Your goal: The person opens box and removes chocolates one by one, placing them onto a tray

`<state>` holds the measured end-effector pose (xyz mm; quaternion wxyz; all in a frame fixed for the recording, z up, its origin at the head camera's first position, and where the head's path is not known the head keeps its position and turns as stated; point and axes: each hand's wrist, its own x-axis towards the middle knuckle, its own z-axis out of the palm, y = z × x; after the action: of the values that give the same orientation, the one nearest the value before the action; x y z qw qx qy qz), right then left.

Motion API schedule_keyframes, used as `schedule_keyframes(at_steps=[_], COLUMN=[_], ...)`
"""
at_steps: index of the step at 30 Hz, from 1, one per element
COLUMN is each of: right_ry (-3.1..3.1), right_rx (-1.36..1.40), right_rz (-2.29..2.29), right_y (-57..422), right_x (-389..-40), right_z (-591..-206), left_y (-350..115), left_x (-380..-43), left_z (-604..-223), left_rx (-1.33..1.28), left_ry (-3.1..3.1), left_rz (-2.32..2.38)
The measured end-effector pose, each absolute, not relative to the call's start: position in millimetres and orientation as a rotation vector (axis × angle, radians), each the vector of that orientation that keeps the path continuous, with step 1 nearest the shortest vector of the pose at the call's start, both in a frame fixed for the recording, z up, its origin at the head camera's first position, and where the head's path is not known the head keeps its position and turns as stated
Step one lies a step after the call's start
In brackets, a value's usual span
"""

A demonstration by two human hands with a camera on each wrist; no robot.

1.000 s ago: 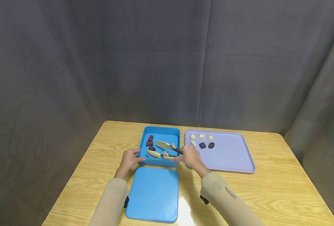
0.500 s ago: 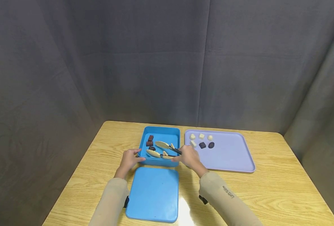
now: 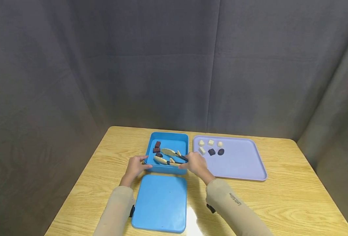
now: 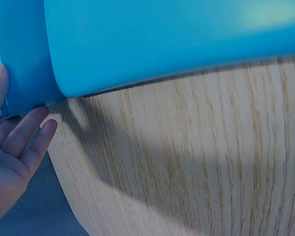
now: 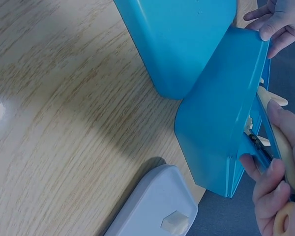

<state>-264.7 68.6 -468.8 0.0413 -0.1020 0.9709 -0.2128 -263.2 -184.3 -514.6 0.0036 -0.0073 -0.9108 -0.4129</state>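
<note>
A blue box stands toward the table's back. My left hand pinches its front left corner, thumb on the front wall and fingers along the side, as the left wrist view shows. My right hand holds a pair of tongs with cream heads and black sections, spread apart over the box. Part of a ring-shaped handle shows in the right wrist view. Inside the box lie a dark brown block, another brown block and a rounded dark piece, close to the tong heads.
A lilac tray right of the box bears several cream pieces and two dark pieces, one angular, one oval. A flat blue lid lies in front of the box. Grey curtains surround the wooden table.
The right forearm has shifted slightly left. Both hands, the tongs and the pieces keep nearly the same places.
</note>
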Motion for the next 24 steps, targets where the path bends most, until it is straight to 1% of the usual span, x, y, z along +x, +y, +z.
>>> schedule_keyframes(at_steps=[24], right_ry=[2.975], right_rx=[-0.359], right_rz=[-0.604], right_y=[68.1], right_x=[-265.2], right_z=[-470.4], left_y=[-185.7], left_x=[-263.5], left_z=[-515.0], left_rx=[-0.026], left_ry=[-2.847], left_rz=[-1.294])
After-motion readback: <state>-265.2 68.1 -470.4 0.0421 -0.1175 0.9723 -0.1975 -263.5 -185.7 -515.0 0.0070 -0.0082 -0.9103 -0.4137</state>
